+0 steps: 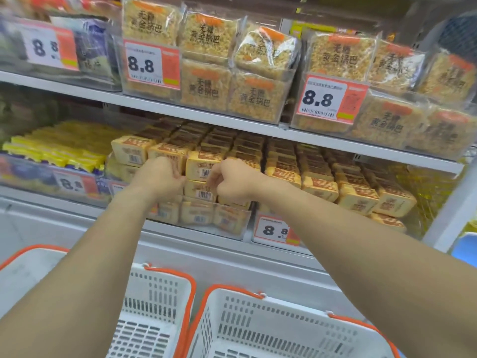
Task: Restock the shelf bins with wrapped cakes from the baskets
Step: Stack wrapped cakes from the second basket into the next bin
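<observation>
Rows of yellow wrapped cakes point(320, 174) with brown labels fill the clear bins point(232, 223) on the middle shelf. Both my arms reach up to the front stack of the left bin. My left hand point(160, 174) has its fingers curled around the left side of a front wrapped cake point(202, 189) with a barcode. My right hand point(232, 182) pinches the right side of the same cake. Below, two white baskets with orange rims point(224, 290) point(178, 275) stand side by side, with nothing showing in their visible parts.
The upper shelf holds clear bins of golden rice-crust packs point(206, 60) with 8.8 price tags point(151, 64). A bin of yellow and purple packs point(59, 151) sits left of the cakes. A third white basket point(23, 264) is at lower left. A white shelf post point(449, 210) stands at right.
</observation>
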Demonstrator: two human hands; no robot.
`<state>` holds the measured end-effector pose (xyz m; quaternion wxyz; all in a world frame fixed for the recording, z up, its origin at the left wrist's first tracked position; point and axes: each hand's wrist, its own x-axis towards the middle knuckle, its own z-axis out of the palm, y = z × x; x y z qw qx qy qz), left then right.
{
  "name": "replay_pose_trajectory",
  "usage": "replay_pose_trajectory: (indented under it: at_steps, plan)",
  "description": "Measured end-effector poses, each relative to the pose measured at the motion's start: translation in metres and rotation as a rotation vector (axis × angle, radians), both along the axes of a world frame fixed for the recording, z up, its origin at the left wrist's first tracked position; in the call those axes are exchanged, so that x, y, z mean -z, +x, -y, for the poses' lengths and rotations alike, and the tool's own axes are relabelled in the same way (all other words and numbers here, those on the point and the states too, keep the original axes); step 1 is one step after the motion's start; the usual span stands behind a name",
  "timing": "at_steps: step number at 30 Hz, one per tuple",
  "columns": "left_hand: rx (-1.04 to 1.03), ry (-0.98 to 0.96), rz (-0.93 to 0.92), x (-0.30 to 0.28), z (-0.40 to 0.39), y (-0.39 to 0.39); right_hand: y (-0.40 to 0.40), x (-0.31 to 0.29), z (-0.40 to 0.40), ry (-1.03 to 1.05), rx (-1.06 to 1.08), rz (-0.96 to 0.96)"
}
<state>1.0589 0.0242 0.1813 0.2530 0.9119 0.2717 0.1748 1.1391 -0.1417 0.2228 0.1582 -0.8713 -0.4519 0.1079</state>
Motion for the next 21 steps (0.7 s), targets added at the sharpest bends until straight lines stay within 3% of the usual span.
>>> replay_pose_trajectory:
  at_steps: [4, 13, 17, 21]
  plan:
    - [-0.079, -0.013, 0.095, 0.015, -0.011, 0.006, 0.000, 0.010, -0.029, 0.032, 0.010, -0.128]
    - [-0.049, -0.112, 0.248, 0.016, -0.025, -0.007, -0.007, 0.022, -0.063, 0.015, -0.026, -0.103]
    - [-0.236, -0.086, 0.360, 0.023, -0.042, -0.018, -0.018, 0.022, -0.081, 0.035, -0.071, -0.147]
    - [-0.210, -0.131, 0.300, 0.033, -0.050, -0.011, -0.017, 0.033, -0.098, 0.064, -0.049, -0.205]
